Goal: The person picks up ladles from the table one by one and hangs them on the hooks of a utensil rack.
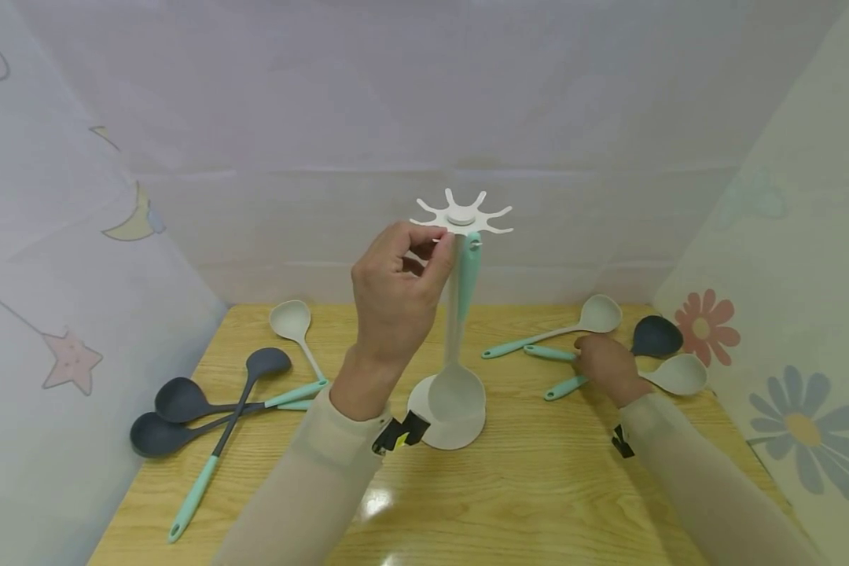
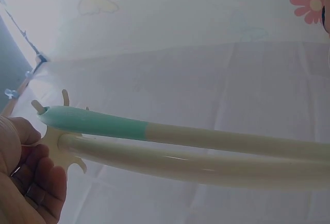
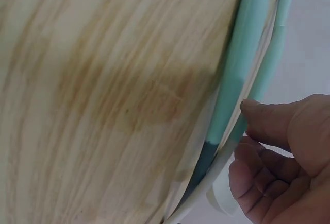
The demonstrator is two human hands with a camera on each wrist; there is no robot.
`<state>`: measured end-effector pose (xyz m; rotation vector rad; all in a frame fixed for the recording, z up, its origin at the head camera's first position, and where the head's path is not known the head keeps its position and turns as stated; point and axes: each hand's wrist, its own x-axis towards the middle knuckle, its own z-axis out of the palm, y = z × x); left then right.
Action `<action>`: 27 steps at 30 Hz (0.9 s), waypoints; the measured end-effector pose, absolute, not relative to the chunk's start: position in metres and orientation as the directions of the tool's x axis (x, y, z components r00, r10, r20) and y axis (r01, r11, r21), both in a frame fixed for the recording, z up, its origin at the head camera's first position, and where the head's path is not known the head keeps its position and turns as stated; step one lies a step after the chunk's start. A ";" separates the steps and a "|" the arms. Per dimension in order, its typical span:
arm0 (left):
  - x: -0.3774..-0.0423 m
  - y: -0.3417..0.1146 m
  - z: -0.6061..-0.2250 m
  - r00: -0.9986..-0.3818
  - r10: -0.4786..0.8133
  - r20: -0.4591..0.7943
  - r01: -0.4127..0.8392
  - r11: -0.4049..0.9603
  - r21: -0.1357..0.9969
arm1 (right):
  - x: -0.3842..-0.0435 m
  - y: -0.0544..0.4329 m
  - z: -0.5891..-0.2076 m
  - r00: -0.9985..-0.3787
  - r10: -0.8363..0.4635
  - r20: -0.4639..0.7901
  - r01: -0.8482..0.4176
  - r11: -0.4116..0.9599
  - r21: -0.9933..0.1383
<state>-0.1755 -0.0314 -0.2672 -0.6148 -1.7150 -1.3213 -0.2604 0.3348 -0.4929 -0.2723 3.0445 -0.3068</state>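
In the head view a white utensil rack (image 1: 460,215) with a hooked, star-shaped top stands mid-table. One white ladle (image 1: 457,391) hangs from it by its mint handle (image 2: 93,121), bowl low over the round base. My left hand (image 1: 399,291) pinches an arm of the rack's top between thumb and fingers, beside the hung handle. On the right, my right hand (image 1: 607,368) pinches the mint handle (image 3: 265,72) of a white ladle (image 1: 681,374). Under that ladle's handle crosses a dark ladle (image 1: 658,336). Another white ladle (image 1: 600,314) lies just behind.
Dark ladles (image 1: 184,399) with mint handles lie crossed at the left, one (image 1: 269,362) on top of the others. A white ladle (image 1: 290,319) lies behind them. Patterned cloth walls (image 1: 424,157) enclose the wooden table (image 1: 516,487) at the back and sides.
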 end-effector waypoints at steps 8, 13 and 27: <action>-0.176 -0.032 -0.268 -0.498 -0.112 0.860 0.800 0.323 0.505 | -0.263 0.336 -0.502 -0.981 -0.187 -0.055 -0.177 0.972 -0.155; -0.176 -0.032 -0.269 -0.495 -0.109 0.862 0.802 0.324 0.501 | -0.262 0.335 -0.505 -0.982 -0.184 -0.049 -0.175 0.974 -0.141; -0.175 -0.032 -0.268 -0.495 -0.107 0.862 0.800 0.330 0.500 | -0.253 0.321 -0.473 -0.944 -0.246 0.219 -0.273 0.957 -0.103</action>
